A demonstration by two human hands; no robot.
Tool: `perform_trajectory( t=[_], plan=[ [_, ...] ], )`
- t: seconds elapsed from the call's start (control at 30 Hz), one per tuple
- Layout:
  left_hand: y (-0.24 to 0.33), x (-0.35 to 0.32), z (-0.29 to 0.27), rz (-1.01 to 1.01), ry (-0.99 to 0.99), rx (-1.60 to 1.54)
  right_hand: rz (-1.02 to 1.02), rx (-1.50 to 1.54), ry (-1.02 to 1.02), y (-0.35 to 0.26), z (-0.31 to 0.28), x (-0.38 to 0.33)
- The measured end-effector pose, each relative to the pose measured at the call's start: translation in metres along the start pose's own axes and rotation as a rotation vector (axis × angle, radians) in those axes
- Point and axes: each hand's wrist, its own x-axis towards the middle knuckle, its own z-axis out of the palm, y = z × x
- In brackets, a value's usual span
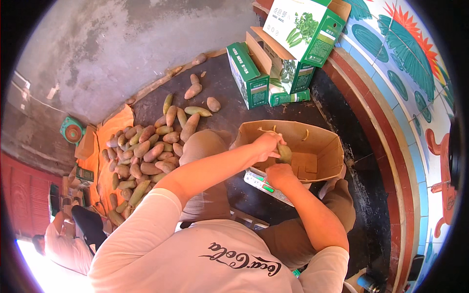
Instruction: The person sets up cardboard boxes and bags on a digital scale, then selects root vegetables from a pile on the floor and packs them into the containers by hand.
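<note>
Right hand (281,175) looks closed round the lower end of that greenish root vegetable (285,153); left hand's (267,146) fingers curl at the top end, can't tell how tightly. The root's just over the open cardboard carton (320,156). My worry: loosen that grip and it'd drop in and bruise. Also, a forearm leaning on the near wall could tip the carton or throw off the digital scale (266,184).

Right: tiled mural wall (408,44) with plant motifs. Upper left: grey plastered wall (122,39). Far left: green-rimmed round device (73,131), red door (24,195). Lower left: another person (68,249).
</note>
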Motion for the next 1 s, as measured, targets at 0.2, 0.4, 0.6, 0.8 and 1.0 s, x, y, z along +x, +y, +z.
perform_trajectory(
  t=[0.2,0.4,0.6,0.8,1.0],
  plan=[
    [-0.016,0.017,0.015,-0.028,-0.266,-0.168,0.009,-0.044,0.021,-0.001,-0.001,-0.001],
    [-0.001,0.001,0.011,-0.071,-0.192,0.153,-0.053,-0.006,0.027,-0.001,-0.004,-0.006],
    [0.078,-0.076,-0.027,0.491,-0.231,0.345,-0.018,0.028,-0.033,-0.005,-0.008,-0.005],
    [0.081,-0.112,-0.135,0.692,0.266,0.302,-0.006,0.069,-0.052,-0.005,-0.016,-0.008],
    [-0.052,-0.066,-0.249,0.397,0.638,0.565,-0.012,0.079,0.015,-0.003,-0.011,-0.008]
  ],
)
